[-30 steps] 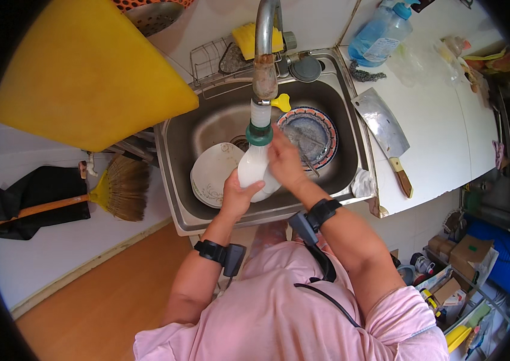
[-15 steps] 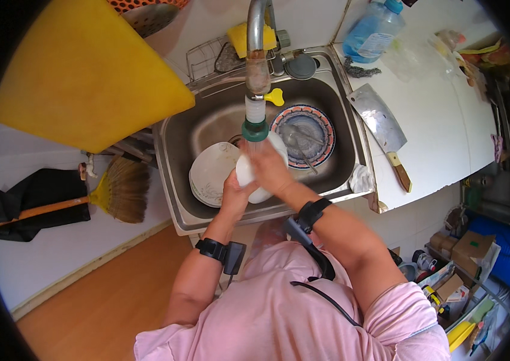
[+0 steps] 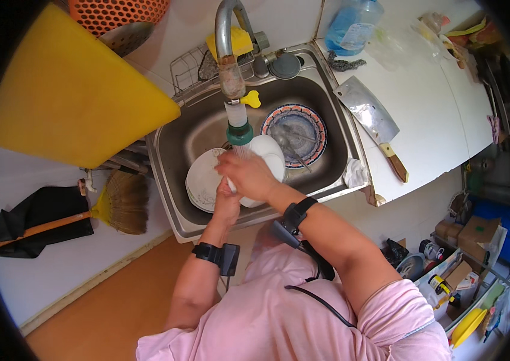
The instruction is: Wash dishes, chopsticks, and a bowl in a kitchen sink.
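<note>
Under the running tap, my left hand (image 3: 227, 201) grips a small white bowl (image 3: 232, 186), mostly hidden by my hands. My right hand (image 3: 249, 175) lies over the bowl from the right, fingers bent around it. Water falls onto my right hand from the green-ended tap nozzle (image 3: 239, 133). To the left in the sink (image 3: 178, 129) leans a stack of white plates (image 3: 199, 183) with a faint pattern. More white dishes (image 3: 272, 157) lie just beyond my right hand. At the right is a blue dish with an orange-patterned rim (image 3: 321, 141), holding water and a metal spoon (image 3: 296, 147).
A cleaver (image 3: 370, 114) lies on the white counter (image 3: 435, 138), near a blue liquid bottle (image 3: 353, 30) and a steel scourer (image 3: 345, 62). A large yellow board (image 3: 74, 90) juts in at the left above a broom (image 3: 124, 201). Behind the tap sits a yellow sponge (image 3: 240, 42).
The whole view has shifted, so the sink and tap appear farther left. My right hand has moved across the bowl toward the left and now covers more of it.
</note>
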`<move>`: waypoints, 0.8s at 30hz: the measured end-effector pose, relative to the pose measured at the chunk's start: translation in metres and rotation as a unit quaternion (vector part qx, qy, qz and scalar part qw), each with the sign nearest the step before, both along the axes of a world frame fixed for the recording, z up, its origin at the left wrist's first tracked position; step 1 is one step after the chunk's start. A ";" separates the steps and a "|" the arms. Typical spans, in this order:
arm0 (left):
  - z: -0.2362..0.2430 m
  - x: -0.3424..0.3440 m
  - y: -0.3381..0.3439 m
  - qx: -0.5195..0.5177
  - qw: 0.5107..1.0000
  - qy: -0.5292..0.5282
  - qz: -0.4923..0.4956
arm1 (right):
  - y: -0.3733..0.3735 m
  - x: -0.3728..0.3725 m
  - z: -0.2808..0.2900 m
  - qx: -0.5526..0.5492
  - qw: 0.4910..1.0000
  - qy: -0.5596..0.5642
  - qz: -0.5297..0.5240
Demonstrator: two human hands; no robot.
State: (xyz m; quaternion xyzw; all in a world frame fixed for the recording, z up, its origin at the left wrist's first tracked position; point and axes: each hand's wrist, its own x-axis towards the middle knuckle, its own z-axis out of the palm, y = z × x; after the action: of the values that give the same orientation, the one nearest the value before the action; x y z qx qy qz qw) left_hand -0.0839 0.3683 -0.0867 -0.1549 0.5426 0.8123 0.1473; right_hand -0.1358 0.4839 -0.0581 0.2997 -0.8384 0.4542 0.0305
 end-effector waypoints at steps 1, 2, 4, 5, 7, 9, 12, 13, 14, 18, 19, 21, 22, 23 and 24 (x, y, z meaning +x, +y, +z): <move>0.004 0.000 -0.004 0.000 1.000 0.000 -0.003 | 0.005 -0.007 -0.007 0.000 1.000 0.000 -0.003; 0.010 0.000 -0.008 0.010 0.999 -0.031 -0.020 | 0.010 -0.017 -0.020 0.011 0.993 -0.070 -0.089; 0.017 0.002 -0.018 0.033 0.998 -0.056 -0.025 | 0.016 -0.027 -0.042 0.019 0.975 -0.138 -0.174; 0.020 0.003 -0.018 0.032 0.998 -0.056 -0.026 | 0.019 -0.029 -0.051 -0.120 0.940 -0.218 -0.233; 0.024 0.003 -0.016 0.098 0.994 -0.048 0.013 | 0.020 -0.027 -0.074 -0.254 0.877 -0.289 -0.288; 0.021 0.006 -0.008 0.113 0.992 -0.042 0.036 | 0.013 -0.017 -0.095 -0.393 0.750 -0.314 -0.430; 0.018 0.012 0.003 0.144 0.984 -0.030 0.098 | 0.008 0.003 -0.075 -0.373 0.660 -0.416 -0.502; 0.018 0.012 0.010 0.162 0.979 -0.021 0.123 | 0.006 0.006 -0.075 -0.393 0.588 -0.446 -0.549; 0.015 0.011 0.016 0.165 0.979 -0.022 0.122 | 0.003 0.012 -0.082 -0.374 0.593 -0.445 -0.557; 0.016 0.010 0.007 0.121 0.989 -0.044 0.076 | 0.007 0.012 -0.076 -0.462 0.594 -0.424 -0.503; 0.023 0.007 0.002 0.087 0.994 -0.062 0.016 | 0.014 0.012 -0.079 -0.463 0.594 -0.424 -0.503; 0.039 -0.020 -0.010 0.094 0.992 -0.077 -0.018 | 0.028 0.010 -0.089 -0.436 0.700 -0.373 -0.426; 0.045 -0.028 -0.015 0.098 0.990 -0.089 -0.047 | 0.030 0.008 -0.083 -0.444 0.705 -0.387 -0.394; 0.043 -0.026 -0.016 0.096 0.991 -0.088 -0.044 | 0.028 0.009 -0.083 -0.445 0.706 -0.389 -0.391; 0.037 -0.026 -0.014 0.021 0.996 -0.074 -0.051 | 0.027 0.008 -0.085 -0.403 0.728 -0.356 -0.425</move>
State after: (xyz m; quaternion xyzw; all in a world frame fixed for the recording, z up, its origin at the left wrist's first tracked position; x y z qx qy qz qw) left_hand -0.1096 0.3538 -0.0494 -0.1839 0.5203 0.8012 0.2313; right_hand -0.1279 0.5108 -0.1430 -0.3124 -0.5651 0.7626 0.0373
